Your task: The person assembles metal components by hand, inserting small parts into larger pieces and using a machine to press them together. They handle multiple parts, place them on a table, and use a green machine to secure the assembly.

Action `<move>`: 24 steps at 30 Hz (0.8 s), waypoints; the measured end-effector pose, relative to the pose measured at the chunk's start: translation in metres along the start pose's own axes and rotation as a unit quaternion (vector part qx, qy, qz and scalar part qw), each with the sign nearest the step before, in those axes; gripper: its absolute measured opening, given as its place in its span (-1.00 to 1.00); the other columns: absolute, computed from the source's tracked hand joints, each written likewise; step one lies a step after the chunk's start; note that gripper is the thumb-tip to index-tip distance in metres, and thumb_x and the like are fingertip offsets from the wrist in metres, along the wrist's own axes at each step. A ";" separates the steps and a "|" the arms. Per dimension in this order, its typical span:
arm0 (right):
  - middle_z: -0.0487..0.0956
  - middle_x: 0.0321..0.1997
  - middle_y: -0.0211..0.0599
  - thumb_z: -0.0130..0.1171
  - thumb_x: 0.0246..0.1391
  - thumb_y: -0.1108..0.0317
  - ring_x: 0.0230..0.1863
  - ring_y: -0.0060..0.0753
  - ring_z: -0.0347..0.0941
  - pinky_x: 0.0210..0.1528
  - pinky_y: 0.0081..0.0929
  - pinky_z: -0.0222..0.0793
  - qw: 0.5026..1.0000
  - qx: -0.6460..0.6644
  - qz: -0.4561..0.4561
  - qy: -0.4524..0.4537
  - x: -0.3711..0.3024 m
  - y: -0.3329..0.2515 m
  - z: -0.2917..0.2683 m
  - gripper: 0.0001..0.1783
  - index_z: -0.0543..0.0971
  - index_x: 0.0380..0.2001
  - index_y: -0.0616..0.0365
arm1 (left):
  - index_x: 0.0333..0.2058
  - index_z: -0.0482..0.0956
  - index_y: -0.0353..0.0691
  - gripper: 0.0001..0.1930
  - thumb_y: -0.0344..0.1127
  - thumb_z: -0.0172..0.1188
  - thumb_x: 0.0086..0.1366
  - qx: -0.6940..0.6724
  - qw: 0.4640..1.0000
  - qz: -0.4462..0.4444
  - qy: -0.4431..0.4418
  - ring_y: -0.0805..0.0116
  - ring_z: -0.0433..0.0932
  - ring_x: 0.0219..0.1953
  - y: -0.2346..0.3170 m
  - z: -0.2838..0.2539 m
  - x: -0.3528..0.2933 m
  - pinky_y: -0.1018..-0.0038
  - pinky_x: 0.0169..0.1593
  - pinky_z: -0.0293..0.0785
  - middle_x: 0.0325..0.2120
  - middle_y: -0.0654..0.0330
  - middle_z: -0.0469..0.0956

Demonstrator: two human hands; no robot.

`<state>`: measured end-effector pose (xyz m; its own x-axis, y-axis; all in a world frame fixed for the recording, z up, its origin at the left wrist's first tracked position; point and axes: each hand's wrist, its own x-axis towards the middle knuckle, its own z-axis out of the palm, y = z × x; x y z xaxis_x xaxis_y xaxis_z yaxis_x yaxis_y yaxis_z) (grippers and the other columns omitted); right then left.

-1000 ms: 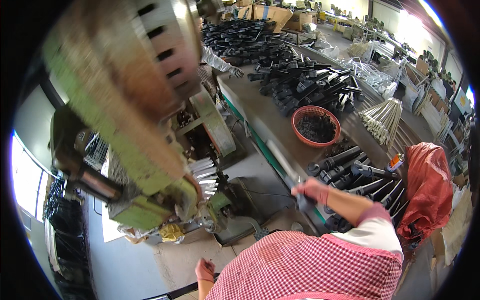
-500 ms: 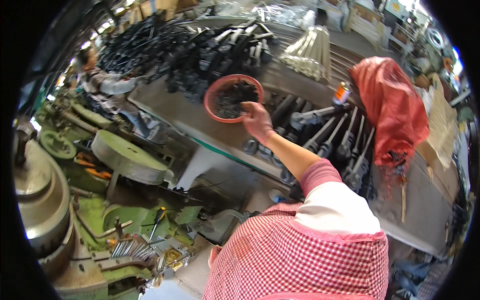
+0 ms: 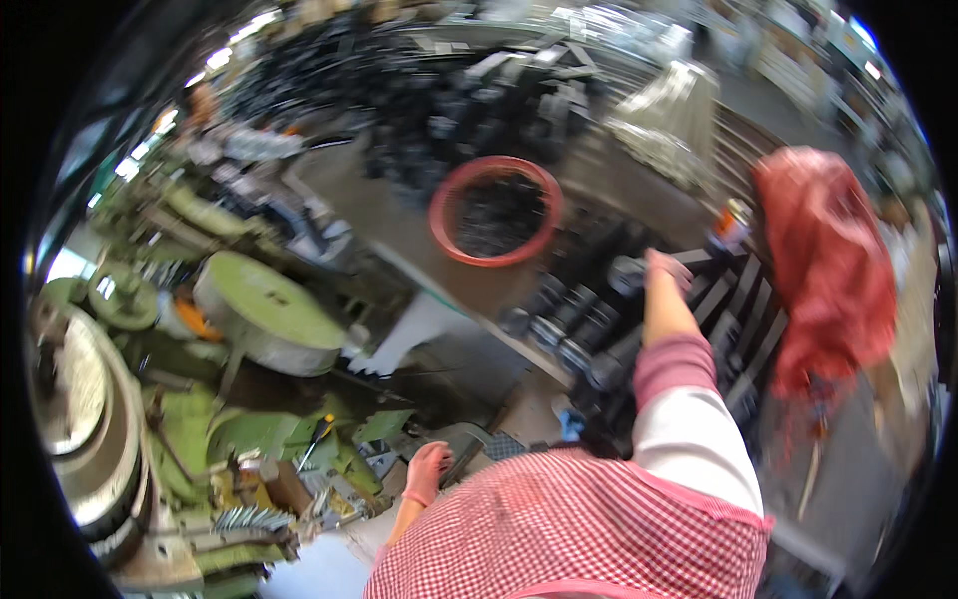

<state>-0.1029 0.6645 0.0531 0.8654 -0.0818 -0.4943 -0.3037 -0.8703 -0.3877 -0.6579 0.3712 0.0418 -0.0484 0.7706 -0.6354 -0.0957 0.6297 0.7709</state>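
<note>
My right hand (image 3: 669,272) is over a row of dark, long-handled metal tools (image 3: 589,334) with rounded grey heads, at one that lies across the others. Motion smears its fingers, so its grip cannot be made out. To its left stands a red plastic basket (image 3: 447,238) with small dark pieces (image 3: 499,215) inside. My left hand (image 3: 429,471) is low, beside the green machine (image 3: 249,439) and in front of my checked apron. Its fingers look bent, but blur hides whether they hold anything.
A spray can (image 3: 731,225) and a red sack (image 3: 828,270) are on the right. Dark metal parts (image 3: 419,110) pile up at the back beside a bundle of pale strips (image 3: 669,125). A screwdriver (image 3: 317,439) lies on the machine. Another person (image 3: 239,145) is at far left.
My right hand has left the basket and moved right to the dark tools. My left hand has come into view low beside the machine. The whole view has shifted.
</note>
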 end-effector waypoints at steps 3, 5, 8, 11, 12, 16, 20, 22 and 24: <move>0.45 0.24 0.11 0.52 -0.31 -0.10 0.21 -0.07 0.46 0.27 -0.23 0.36 1.000 0.005 0.001 -0.020 0.019 0.023 -0.012 0.16 0.25 0.19 0.53 | -0.07 0.59 -0.33 -0.75 -0.30 0.16 0.37 0.086 0.996 0.006 -0.004 0.46 0.60 -0.25 0.035 0.043 -0.010 0.54 -0.14 0.53 -0.26 0.19 0.64; 0.58 0.08 0.07 0.57 -0.34 0.05 0.07 -0.12 0.55 0.15 -0.30 0.46 0.974 0.180 -0.085 -0.111 0.027 0.038 -0.010 -0.06 0.44 0.02 0.55 | -0.05 0.59 -0.34 -0.71 -0.26 0.18 0.37 0.066 0.997 0.020 -0.034 0.47 0.60 -0.21 0.056 0.069 -0.009 0.56 -0.10 0.53 -0.21 0.19 0.64; 0.60 -0.32 -0.34 0.44 -0.04 0.26 -0.32 -0.47 0.51 -0.17 -0.35 0.52 0.827 0.495 -0.086 -0.251 0.013 0.068 -0.008 -0.67 0.67 -0.36 0.36 | -0.03 0.56 -0.32 -0.72 -0.27 0.15 0.39 0.102 0.983 0.050 -0.148 0.52 0.51 -0.17 0.092 0.103 0.007 0.56 -0.03 0.45 -0.23 0.25 0.58; 0.46 -0.52 -0.60 0.40 0.02 0.23 -0.49 -0.64 0.35 -0.41 -0.55 0.33 0.830 0.408 -0.141 -0.354 -0.053 0.133 -0.024 -0.75 0.58 -0.62 0.02 | -0.06 0.57 -0.29 -0.78 -0.34 0.10 0.41 0.098 0.958 0.136 -0.231 0.51 0.49 -0.13 0.128 0.150 0.037 0.57 -0.01 0.43 -0.20 0.29 0.56; 0.44 -0.53 -0.62 0.42 0.00 0.29 -0.50 -0.67 0.33 -0.44 -0.56 0.31 0.831 0.367 -0.193 -0.370 -0.086 0.155 -0.030 -0.74 0.53 -0.62 0.00 | -0.06 0.58 -0.28 -0.78 -0.35 0.09 0.41 0.134 0.964 0.109 -0.204 0.52 0.49 -0.13 0.139 0.169 0.050 0.55 -0.01 0.44 -0.16 0.31 0.56; 0.41 0.04 -0.25 0.42 -0.04 0.34 -0.06 -0.39 0.41 0.02 -0.37 0.42 0.745 0.210 -0.357 -0.523 -0.195 0.202 -0.036 -0.19 0.19 0.21 0.21 | 0.19 0.39 -0.18 -0.55 -0.10 0.13 0.44 -0.010 0.954 0.105 -0.279 0.42 0.51 -0.06 0.174 0.219 0.096 0.41 0.03 0.47 -0.10 0.22 0.56; 0.55 -0.08 -0.21 0.28 0.13 0.16 0.00 -0.33 0.49 0.09 -0.38 0.39 0.543 0.014 -0.543 -0.640 -0.179 0.142 -0.013 -0.57 0.56 -0.02 0.19 | 0.24 0.31 -0.18 -0.53 -0.20 0.10 0.43 -0.286 0.900 -0.034 -0.328 0.30 0.59 -0.25 0.186 0.179 0.100 0.30 0.07 0.54 -0.30 0.17 0.58; 0.55 -0.22 -0.12 0.25 0.11 0.20 -0.12 -0.04 0.48 -0.05 -0.26 0.42 0.598 -0.014 -0.693 -0.403 -0.155 0.096 0.030 -0.75 0.59 -0.29 0.16 | 0.26 0.27 -0.17 -0.52 -0.24 0.07 0.42 -0.362 0.885 -0.019 -0.293 0.30 0.58 -0.29 0.179 0.155 0.093 0.24 0.09 0.55 -0.35 0.16 0.54; 0.57 -0.16 -0.12 0.24 0.10 0.23 -0.08 0.01 0.50 0.08 -0.16 0.36 0.500 0.024 -0.830 -0.246 -0.138 0.063 0.081 -0.78 0.59 -0.27 0.15 | 0.23 0.31 -0.16 -0.53 -0.23 0.10 0.39 -0.397 0.876 -0.003 -0.274 0.31 0.56 -0.32 0.169 0.143 0.083 0.14 0.13 0.52 -0.34 0.18 0.51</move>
<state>-0.2732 0.6604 0.0342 -0.2571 0.8737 0.4129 0.6506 0.4724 -0.5946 -0.5364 0.5554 0.1254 0.4182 0.8363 -0.3547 -0.7659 0.5345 0.3573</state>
